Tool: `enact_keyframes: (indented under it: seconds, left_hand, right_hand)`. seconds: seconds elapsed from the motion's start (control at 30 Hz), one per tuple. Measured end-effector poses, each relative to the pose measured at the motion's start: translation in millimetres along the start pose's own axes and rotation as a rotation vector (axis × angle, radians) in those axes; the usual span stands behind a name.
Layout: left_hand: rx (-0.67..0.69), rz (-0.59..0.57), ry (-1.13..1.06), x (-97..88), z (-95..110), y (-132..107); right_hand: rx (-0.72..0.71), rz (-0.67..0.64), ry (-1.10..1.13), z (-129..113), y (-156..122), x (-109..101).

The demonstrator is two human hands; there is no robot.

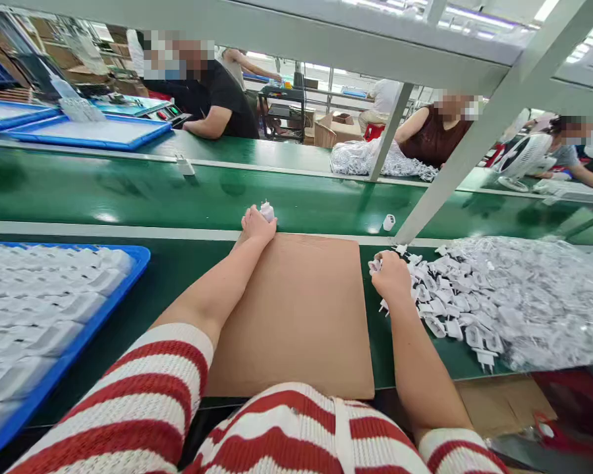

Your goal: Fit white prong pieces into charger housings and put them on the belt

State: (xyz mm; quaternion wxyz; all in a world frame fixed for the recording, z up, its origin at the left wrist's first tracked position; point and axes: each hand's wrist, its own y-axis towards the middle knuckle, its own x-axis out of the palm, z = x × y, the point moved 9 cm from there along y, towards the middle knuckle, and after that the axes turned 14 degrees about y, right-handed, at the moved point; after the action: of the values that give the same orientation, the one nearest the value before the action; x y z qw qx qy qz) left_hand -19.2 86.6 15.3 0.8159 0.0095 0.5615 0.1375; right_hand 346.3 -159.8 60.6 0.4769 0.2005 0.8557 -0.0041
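Note:
My left hand point(258, 226) is closed around a white plug adapter point(267, 210) whose metal pins point up, above the far edge of a flat cardboard sheet point(306, 316). To the right of the sheet, my right hand point(393, 273) pinches a small white plug piece point(375, 266); its far side is hidden by the fingers. Beside that hand lies a loose pile of white plug pieces point(442, 289), some with pins showing, spilling from a clear plastic bag point(553, 296).
At left, a blue tray point(141, 253) holds rows of white parts. Beyond the bench runs a green belt point(301, 204) carrying a white adapter point(389, 222) and another point(184, 165). A slanted white frame post point(469, 145) rises at right. Co-workers sit across.

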Motion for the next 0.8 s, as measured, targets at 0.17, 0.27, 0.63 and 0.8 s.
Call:
enact_keyframes:
  seconds: [0.17, 0.27, 0.63, 0.8]
  left_hand:
    - [-0.018, 0.060, 0.028, -3.2, -2, -14]
    - [0.013, 0.016, 0.069, 0.4, -4, -21]
    - [-0.028, 0.035, 0.190, 1.9, -18, -37]
    - [0.013, 0.057, 0.164, 2.6, -19, -41]
  right_hand:
    - [-0.072, -0.076, 0.380, -26, -15, 16]
    - [-0.091, -0.177, 0.506, -38, -23, 35]
    - [-0.105, -0.357, 0.477, -57, -38, 60]
    - [-0.188, -0.345, 0.438, -63, -42, 63]
